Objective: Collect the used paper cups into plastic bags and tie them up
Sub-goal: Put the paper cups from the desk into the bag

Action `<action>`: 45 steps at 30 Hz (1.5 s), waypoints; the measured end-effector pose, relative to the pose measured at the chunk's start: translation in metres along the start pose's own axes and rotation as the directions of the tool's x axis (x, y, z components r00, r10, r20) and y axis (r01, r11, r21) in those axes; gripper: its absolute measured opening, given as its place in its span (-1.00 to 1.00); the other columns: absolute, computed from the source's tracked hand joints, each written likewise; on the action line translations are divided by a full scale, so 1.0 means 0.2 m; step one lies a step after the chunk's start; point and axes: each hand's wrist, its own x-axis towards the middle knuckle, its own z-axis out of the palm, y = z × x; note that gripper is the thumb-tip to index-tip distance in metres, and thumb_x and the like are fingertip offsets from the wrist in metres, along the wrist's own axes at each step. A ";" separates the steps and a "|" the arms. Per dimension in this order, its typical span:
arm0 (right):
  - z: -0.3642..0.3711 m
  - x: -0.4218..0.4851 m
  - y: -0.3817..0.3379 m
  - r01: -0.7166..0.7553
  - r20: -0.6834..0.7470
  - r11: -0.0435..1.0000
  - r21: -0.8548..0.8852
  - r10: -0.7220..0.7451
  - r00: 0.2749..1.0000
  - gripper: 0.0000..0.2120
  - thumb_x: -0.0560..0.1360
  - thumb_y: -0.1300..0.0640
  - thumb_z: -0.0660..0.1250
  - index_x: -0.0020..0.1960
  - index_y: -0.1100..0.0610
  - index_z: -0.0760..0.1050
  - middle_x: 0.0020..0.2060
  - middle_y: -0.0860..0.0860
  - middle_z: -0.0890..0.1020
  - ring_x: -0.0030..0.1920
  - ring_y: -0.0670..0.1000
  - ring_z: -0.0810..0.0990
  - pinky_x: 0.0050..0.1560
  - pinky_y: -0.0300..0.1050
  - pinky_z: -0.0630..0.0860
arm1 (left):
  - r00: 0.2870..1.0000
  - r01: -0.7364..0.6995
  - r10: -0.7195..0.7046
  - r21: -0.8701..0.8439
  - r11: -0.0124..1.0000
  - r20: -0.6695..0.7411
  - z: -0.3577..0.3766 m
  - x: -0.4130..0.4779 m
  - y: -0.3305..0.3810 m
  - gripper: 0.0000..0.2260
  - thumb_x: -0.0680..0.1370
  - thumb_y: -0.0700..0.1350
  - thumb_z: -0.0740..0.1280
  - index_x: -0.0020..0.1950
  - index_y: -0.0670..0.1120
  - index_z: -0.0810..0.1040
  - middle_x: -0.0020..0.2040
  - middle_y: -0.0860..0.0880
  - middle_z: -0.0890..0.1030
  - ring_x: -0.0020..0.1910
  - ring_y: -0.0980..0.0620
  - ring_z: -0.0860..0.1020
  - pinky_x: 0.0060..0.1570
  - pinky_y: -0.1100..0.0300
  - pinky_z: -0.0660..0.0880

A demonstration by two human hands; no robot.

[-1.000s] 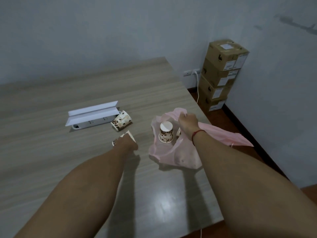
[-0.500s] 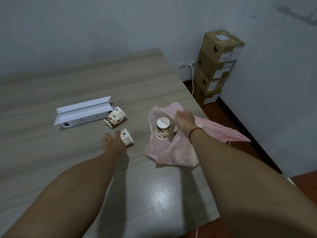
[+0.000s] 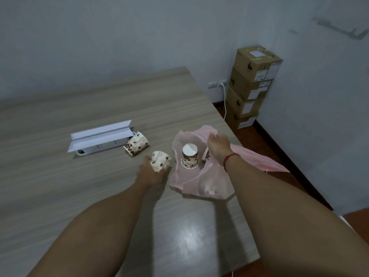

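Gripping a paper cup (image 3: 160, 162), the left hand (image 3: 150, 173) curls round it just left of the pink plastic bag (image 3: 189, 179); the right hand (image 3: 218, 149) pinches the bag's far rim, mouth gaping; 1 upturned cup (image 3: 189, 156) stands inside the bag; 1 tipped cup (image 3: 137, 145) lies farther left, just beside a white power strip (image 3: 100, 146) on the table (image 3: 60, 192).

A thin red string bracelet (image 3: 230, 159) circles the bare right wrist.

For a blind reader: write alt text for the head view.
A left hand grips a spotted paper cup beside a pink plastic bag, whose rim the right hand holds; an upturned cup stands in its opening. A third cup lies by a power strip on the table.
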 end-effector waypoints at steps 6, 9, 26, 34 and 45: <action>-0.08 0.01 -0.02 0.041 -0.028 0.999 0.011 -0.041 0.999 -0.57 0.61 0.10 0.07 0.32 0.38 0.39 0.29 0.29 0.48 0.31 0.23 0.45 0.30 -0.04 0.37 | 0.958 -0.094 0.119 -0.104 0.990 0.260 0.00 -0.06 0.41 -0.58 0.45 0.15 0.40 0.20 -0.07 0.57 0.09 -0.07 0.63 -0.10 -0.02 0.54 -0.33 0.22 0.43; -0.12 0.00 -0.03 0.039 -0.046 0.999 0.024 -0.038 0.998 -0.56 0.62 0.09 0.06 0.35 0.38 0.35 0.33 0.29 0.45 0.35 0.23 0.42 0.34 -0.04 0.34 | 0.922 -0.059 0.070 -0.042 0.997 0.381 0.12 -0.12 0.47 -0.64 0.53 -0.06 0.36 0.28 -0.17 0.49 0.07 -0.08 0.55 -0.06 -0.01 0.48 -0.21 0.21 0.44; -0.13 0.02 -0.02 0.045 -0.030 0.999 0.006 -0.045 0.999 -0.55 0.62 0.08 0.06 0.40 0.35 0.31 0.37 0.25 0.42 0.39 0.21 0.38 0.37 -0.06 0.31 | 0.936 -0.080 0.030 0.129 0.988 0.350 0.20 -0.08 0.48 -0.69 0.60 -0.17 0.21 0.25 -0.32 0.54 0.20 -0.28 0.58 0.09 -0.17 0.58 -0.13 0.09 0.51; -0.02 0.08 -0.08 0.031 -0.012 0.999 -0.018 -0.031 0.999 -0.55 0.61 0.10 0.10 0.40 0.34 0.32 0.38 0.24 0.42 0.39 0.21 0.39 0.38 -0.06 0.32 | 0.962 -0.087 0.019 0.238 0.967 0.274 -0.06 0.16 0.44 -0.63 0.58 -0.07 0.27 0.24 -0.33 0.54 0.17 -0.26 0.58 0.09 -0.19 0.58 -0.05 0.04 0.51; 0.10 0.32 -0.11 -0.032 0.034 0.988 -0.152 0.038 0.999 -0.55 0.59 0.07 0.10 0.35 0.34 0.37 0.17 0.23 0.54 0.20 0.17 0.51 0.13 -0.13 0.38 | 0.995 -0.053 0.013 0.399 0.916 0.101 -0.27 0.64 0.26 -0.46 0.41 0.09 0.28 0.38 0.00 0.38 0.32 -0.20 0.48 0.29 -0.23 0.46 0.28 -0.08 0.43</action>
